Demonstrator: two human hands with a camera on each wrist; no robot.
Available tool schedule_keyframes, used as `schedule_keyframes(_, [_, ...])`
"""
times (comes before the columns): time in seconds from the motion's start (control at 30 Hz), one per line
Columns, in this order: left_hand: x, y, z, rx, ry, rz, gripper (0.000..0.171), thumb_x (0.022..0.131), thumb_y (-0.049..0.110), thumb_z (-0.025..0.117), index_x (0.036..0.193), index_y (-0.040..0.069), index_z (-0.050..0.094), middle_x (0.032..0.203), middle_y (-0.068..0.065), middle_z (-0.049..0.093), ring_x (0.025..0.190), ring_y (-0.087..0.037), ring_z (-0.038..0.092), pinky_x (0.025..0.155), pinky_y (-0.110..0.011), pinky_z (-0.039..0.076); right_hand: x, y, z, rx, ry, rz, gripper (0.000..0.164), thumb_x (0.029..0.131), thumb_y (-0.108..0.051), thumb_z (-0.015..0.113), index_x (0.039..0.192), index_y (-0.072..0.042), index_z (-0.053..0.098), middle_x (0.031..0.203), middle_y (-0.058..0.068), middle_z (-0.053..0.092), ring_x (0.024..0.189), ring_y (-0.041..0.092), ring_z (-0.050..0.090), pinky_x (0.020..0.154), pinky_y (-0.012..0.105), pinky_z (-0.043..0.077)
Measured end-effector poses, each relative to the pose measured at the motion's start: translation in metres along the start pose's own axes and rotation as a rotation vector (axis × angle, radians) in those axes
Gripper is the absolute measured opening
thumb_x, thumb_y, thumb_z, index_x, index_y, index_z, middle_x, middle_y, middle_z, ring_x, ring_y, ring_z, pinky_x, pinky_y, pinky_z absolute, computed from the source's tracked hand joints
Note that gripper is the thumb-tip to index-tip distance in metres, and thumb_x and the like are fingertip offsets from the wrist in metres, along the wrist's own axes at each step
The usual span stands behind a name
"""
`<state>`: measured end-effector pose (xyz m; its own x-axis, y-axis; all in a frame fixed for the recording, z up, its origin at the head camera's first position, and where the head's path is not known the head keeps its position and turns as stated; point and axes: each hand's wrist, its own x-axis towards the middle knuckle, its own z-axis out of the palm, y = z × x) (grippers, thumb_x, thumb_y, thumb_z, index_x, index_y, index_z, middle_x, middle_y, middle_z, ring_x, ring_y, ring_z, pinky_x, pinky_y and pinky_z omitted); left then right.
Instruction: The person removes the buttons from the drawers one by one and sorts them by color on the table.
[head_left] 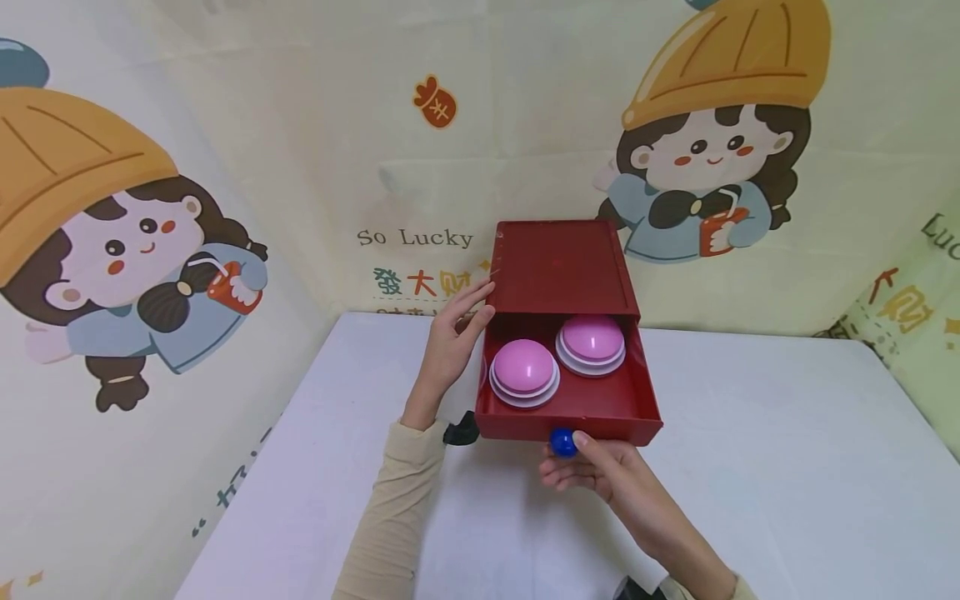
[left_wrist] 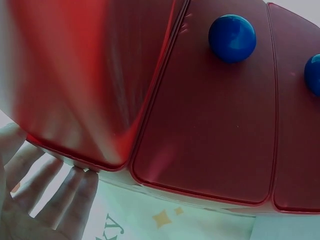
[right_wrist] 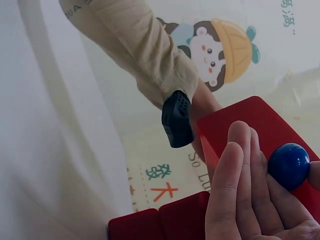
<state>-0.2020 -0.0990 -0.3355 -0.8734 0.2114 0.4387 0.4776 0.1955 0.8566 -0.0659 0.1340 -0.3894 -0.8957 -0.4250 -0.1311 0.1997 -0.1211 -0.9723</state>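
A red drawer cabinet stands on the table, its top drawer pulled out toward me. Two round pieces with pink domes on white stepped bases lie inside: one front left, one back right. With thumb and fingers my right hand pinches the drawer's blue knob. My left hand is at the cabinet's left side, fingers extended; in the left wrist view its fingertips touch the cabinet's side.
Below the pulled drawer, other red drawer fronts carry blue knobs of their own. A white tabletop lies under the cabinet. Behind it hangs a cloth printed with cartoon figures. A black wrist device sits at the left cuff.
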Motion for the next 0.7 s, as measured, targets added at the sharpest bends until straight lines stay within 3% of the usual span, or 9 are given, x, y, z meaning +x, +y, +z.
schedule_keyframes(0.43, [0.0004, -0.0008, 0.0003, 0.004, 0.008, 0.009, 0.041, 0.1, 0.009, 0.057, 0.139, -0.003, 0.054, 0.149, -0.018, 0.048, 0.139, -0.03, 0.044, 0.105, -0.048, 0.047, -0.004, 0.0007, 0.0016, -0.008, -0.017, -0.006, 0.051, 0.109, -0.033, 0.038, 0.124, 0.012, 0.058, 0.111, 0.02, 0.072, 0.097, 0.026, 0.072, 0.089, 0.033, 0.058])
schedule_keyframes(0.7, [0.0003, -0.0031, 0.001, -0.01, 0.007, 0.004, 0.042, 0.1, 0.009, 0.058, 0.14, -0.002, 0.054, 0.149, -0.017, 0.048, 0.139, -0.029, 0.044, 0.106, -0.046, 0.047, -0.0047, 0.0004, -0.0007, -0.004, -0.008, -0.006, 0.048, 0.109, -0.033, 0.038, 0.121, 0.007, 0.062, 0.106, 0.012, 0.075, 0.096, 0.026, 0.072, 0.089, 0.033, 0.058])
